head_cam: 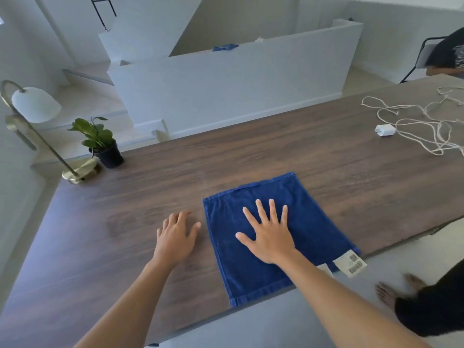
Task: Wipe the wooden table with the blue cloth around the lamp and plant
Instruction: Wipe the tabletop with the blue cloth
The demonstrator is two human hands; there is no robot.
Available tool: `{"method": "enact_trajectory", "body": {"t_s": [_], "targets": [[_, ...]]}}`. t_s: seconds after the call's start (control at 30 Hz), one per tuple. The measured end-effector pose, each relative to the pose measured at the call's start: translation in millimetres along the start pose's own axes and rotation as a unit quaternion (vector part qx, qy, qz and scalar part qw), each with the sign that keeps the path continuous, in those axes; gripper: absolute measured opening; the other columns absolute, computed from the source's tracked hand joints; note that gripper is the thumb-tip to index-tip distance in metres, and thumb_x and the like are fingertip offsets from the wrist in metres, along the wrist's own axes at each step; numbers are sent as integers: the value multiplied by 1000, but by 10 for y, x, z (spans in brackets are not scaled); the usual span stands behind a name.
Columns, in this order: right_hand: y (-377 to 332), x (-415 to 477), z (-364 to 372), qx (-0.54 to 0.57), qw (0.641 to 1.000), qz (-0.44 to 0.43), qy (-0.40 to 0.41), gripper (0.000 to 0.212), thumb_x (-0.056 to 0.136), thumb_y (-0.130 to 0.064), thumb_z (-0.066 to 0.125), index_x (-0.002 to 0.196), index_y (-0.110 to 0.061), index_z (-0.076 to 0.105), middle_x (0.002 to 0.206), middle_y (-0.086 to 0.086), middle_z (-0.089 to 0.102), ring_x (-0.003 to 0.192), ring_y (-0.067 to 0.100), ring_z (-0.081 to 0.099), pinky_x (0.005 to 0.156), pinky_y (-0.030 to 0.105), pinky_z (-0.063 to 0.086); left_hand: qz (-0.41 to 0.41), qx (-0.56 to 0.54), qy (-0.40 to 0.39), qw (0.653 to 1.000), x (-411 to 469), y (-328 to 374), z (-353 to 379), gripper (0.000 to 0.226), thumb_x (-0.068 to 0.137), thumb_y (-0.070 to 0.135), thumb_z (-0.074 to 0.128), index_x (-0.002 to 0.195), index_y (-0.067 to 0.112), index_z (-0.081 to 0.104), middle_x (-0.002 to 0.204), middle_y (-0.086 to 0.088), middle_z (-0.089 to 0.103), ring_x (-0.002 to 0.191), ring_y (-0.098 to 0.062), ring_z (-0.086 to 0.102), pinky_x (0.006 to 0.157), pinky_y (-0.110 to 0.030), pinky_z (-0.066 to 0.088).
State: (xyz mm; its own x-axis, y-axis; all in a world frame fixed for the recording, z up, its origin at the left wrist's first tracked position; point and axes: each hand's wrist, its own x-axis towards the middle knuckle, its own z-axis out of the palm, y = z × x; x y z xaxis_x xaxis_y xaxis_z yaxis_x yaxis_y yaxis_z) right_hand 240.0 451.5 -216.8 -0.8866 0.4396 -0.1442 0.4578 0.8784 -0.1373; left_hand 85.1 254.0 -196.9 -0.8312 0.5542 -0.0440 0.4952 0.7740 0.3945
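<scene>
A blue cloth (296,214) lies spread flat on the dark wooden table (251,156), near its front edge, with white tags at its right corner. My right hand (270,234) presses flat on the cloth's middle, fingers spread. My left hand (175,237) rests on the bare wood just left of the cloth, fingers relaxed. At the table's far left corner stand a brass lamp (32,121) with a white shade and a small potted plant (103,141) in a dark pot.
A white charger block (384,130) and tangled white cord (426,124) lie at the far right of the table. Another person sits by a chair (421,56) at the back right. A low white wall (226,79) runs behind the table.
</scene>
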Motion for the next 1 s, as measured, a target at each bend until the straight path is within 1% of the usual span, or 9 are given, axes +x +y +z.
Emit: {"method": "enact_trajectory", "body": {"t_s": [0.13, 0.23, 0.33, 0.43, 0.53, 0.67, 0.77, 0.87, 1.0], "targets": [[33, -232, 85, -28, 997, -69, 13, 85, 84, -81, 10, 155, -34, 6, 163, 1, -9, 149, 33, -15, 115, 62, -9, 3, 7, 24, 1000, 289, -93, 95, 52, 98, 49, 38, 145, 26, 34, 151, -5, 33, 144, -27, 20, 114, -50, 16], [392, -412, 55, 52, 992, -102, 55, 65, 87, -74, 34, 127, -25, 50, 152, -3, 32, 148, 19, 15, 119, 52, 12, -9, 17, 43, 999, 569, -126, 175, 55, 98, 49, 36, 148, 26, 30, 158, -7, 22, 148, -28, 7, 118, -50, 7], [706, 117, -46, 69, 995, 30, 73, 36, 93, -54, 44, 96, -19, 51, 149, 4, 36, 145, 25, 21, 119, 53, 11, -23, 68, 55, 996, 739, -185, 276, 58, 98, 51, 26, 151, 27, 23, 161, -5, 14, 149, -26, 0, 120, -49, -1], [481, 952, -114, 48, 986, 134, 86, 43, 101, -43, 35, 125, -13, 54, 160, 2, 24, 149, 26, 11, 118, 58, 3, -23, 79, 64, 995, 801, -193, 344, 57, 98, 49, 26, 150, 26, 25, 160, -5, 16, 149, -26, 0, 119, -48, -1], [-159, 1051, 37, 69, 992, 23, 101, 41, 98, -39, 41, 123, -11, 58, 155, 4, 36, 148, 25, 19, 118, 57, 8, -9, 82, 78, 994, 837, -229, 296, 47, 98, 41, 32, 142, 24, 37, 151, -8, 32, 142, -30, 18, 114, -49, 12], [-313, -64, 92, 168, 974, -136, 73, 22, 91, -37, 53, 83, -17, 58, 138, -9, 54, 135, 11, 41, 113, 32, 30, 14, 69, 114, 991, 970, -381, 165, 36, 93, 29, 37, 125, 19, 51, 123, -12, 47, 115, -36, 38, 98, -52, 30], [351, -87, -21, 146, 982, -40, 110, 28, 83, -40, 56, 100, -18, 57, 109, -3, 58, 106, 23, 53, 90, 32, 39, 9, 67, 119, 991, 1015, -383, 209, 40, 94, 28, 39, 132, 18, 44, 131, -12, 43, 125, -34, 33, 106, -51, 25], [709, 571, -113, 65, 984, 69, 150, 48, 90, -34, 49, 135, -15, 48, 126, 11, 51, 119, 34, 46, 101, 42, 35, 3, 68, 102, 992, 1029, -386, 231, 48, 96, 29, 36, 143, 17, 36, 151, -13, 30, 142, -31, 18, 116, -49, 13], [286, 1471, -113, 71, 982, 88, 150, 53, 95, -29, 49, 145, -12, 41, 147, 17, 36, 132, 37, 39, 108, 42, 33, -2, 76, 91, 993, 1057, -393, 239, 52, 97, 30, 33, 147, 17, 33, 157, -10, 26, 147, -28, 13, 119, -48, 7]]}}
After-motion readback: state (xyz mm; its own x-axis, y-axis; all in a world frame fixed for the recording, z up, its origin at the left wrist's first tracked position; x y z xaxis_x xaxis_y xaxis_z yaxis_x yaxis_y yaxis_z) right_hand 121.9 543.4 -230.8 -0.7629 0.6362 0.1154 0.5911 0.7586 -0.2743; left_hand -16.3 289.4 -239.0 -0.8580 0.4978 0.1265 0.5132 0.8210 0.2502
